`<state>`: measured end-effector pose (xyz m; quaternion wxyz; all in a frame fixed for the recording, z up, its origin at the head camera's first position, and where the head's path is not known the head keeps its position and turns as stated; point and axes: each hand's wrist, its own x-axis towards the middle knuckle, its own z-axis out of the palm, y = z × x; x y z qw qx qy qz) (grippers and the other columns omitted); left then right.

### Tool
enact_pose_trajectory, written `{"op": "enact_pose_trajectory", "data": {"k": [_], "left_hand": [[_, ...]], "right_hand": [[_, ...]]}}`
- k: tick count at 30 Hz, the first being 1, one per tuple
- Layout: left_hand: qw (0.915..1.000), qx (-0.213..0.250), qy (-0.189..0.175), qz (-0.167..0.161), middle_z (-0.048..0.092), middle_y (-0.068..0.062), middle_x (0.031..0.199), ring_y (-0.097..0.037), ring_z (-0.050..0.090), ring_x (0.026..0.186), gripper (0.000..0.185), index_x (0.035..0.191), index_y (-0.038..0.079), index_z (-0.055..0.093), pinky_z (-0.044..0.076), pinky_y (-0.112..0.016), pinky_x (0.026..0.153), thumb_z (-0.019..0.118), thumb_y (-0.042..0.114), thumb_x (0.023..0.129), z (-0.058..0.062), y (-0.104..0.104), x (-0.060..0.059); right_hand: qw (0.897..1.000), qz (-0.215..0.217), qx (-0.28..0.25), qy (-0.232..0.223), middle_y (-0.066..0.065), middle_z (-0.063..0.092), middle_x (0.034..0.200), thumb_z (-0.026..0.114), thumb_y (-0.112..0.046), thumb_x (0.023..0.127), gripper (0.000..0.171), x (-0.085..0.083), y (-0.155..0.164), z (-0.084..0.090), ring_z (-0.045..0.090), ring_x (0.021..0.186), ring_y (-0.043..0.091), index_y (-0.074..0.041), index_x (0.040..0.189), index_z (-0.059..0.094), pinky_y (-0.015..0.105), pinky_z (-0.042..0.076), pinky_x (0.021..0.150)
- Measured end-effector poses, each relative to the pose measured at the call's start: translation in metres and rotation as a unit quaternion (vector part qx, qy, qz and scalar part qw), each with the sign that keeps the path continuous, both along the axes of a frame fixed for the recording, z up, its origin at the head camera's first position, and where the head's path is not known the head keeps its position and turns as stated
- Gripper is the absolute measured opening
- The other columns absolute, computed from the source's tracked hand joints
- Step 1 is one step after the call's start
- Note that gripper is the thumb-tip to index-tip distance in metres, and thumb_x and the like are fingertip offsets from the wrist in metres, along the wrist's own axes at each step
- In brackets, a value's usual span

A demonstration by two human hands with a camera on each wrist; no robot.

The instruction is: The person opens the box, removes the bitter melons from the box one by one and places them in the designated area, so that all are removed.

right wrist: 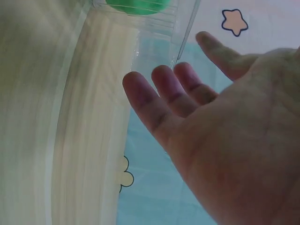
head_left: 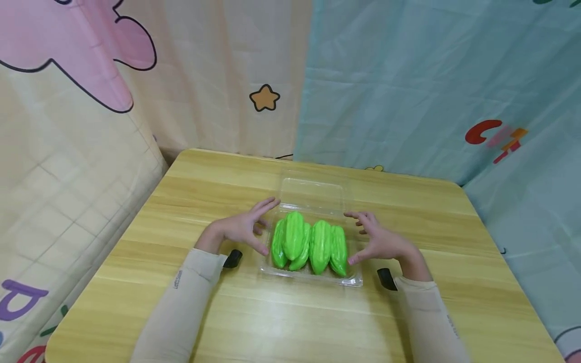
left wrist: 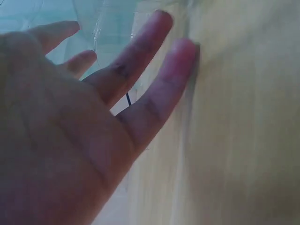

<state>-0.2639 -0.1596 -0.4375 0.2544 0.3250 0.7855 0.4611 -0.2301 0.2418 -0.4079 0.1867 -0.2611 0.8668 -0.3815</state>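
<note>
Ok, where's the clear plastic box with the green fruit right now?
In the head view the clear box sits mid-table, lid open, between the left hand and right hand.

Both hands (head_left: 313, 237) apart, fingers spread

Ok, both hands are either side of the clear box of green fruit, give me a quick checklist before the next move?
1. Left hand free, fingers spread: ok.
2. Right hand free, fingers spread: ok.
3. Green fruit all sitting inside the clear box: ok.
4. Lid hinged open and lying flat behind the box: ok.
5. Hands actually touching the box walls: cannot tell.
6. Box fully on the table, away from its edges: ok.
</note>
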Motion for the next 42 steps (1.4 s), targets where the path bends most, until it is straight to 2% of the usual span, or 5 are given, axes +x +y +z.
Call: {"op": "enact_pose_trajectory", "data": {"k": [12, 22, 33, 36, 42], "left_hand": [[0.9996, 0.0, -0.026, -0.011, -0.031, -0.001, 0.163, -0.039, 0.044, 0.126, 0.146, 0.16, 0.027, -0.017, 0.051, -0.044, 0.095, 0.096, 0.018, 0.067, -0.003, 0.001, -0.003], [0.9987, 0.027, -0.034, 0.027, -0.017, -0.003, 0.165, -0.037, 0.036, 0.134, 0.137, 0.163, 0.022, -0.007, 0.045, -0.049, 0.103, 0.094, 0.011, 0.071, -0.006, -0.006, -0.007], [0.9996, 0.019, 0.022, -0.007, -0.024, -0.008, 0.165, -0.034, 0.035, 0.132, 0.143, 0.161, 0.021, -0.014, 0.036, -0.051, 0.11, 0.095, 0.023, 0.069, -0.007, 0.003, -0.004], [0.9995, 0.014, 0.027, -0.003, -0.024, -0.009, 0.165, -0.039, 0.028, 0.139, 0.146, 0.16, 0.018, -0.016, 0.031, -0.054, 0.114, 0.096, 0.023, 0.067, -0.009, 0.006, -0.004], [0.9987, -0.012, 0.05, 0.003, -0.025, -0.005, 0.165, -0.038, -0.007, 0.15, 0.152, 0.16, 0.02, -0.017, 0.014, -0.06, 0.117, 0.099, 0.029, 0.062, -0.009, 0.009, -0.004]], "right_hand": [[0.999, 0.032, 0.002, -0.001, 0.023, 0.005, 0.157, 0.1, -0.026, 0.059, 0.14, -0.002, -0.008, -0.001, 0.027, 0.134, 0.057, -0.015, 0.163, 0.006, 0.069, 0.038, 0.101], [1.0, 0.02, 0.013, 0.008, 0.024, -0.005, 0.162, 0.1, -0.031, 0.059, 0.141, -0.011, -0.018, -0.004, 0.005, 0.146, 0.051, -0.014, 0.163, 0.005, 0.074, 0.026, 0.106], [0.999, 0.01, 0.042, -0.004, 0.022, -0.008, 0.164, 0.1, -0.033, 0.059, 0.146, -0.009, -0.019, -0.004, -0.002, 0.148, 0.047, -0.006, 0.161, -0.001, 0.07, 0.023, 0.11], [0.999, 0.006, 0.047, -0.002, 0.022, -0.007, 0.164, 0.099, -0.034, 0.059, 0.146, -0.009, -0.02, -0.003, -0.002, 0.148, 0.046, -0.004, 0.161, -0.001, 0.07, 0.022, 0.111], [0.999, 0.0, 0.053, 0.003, 0.02, -0.006, 0.165, 0.099, -0.035, 0.059, 0.146, -0.01, -0.018, -0.003, -0.002, 0.149, 0.045, -0.005, 0.161, -0.001, 0.07, 0.021, 0.111]]}}
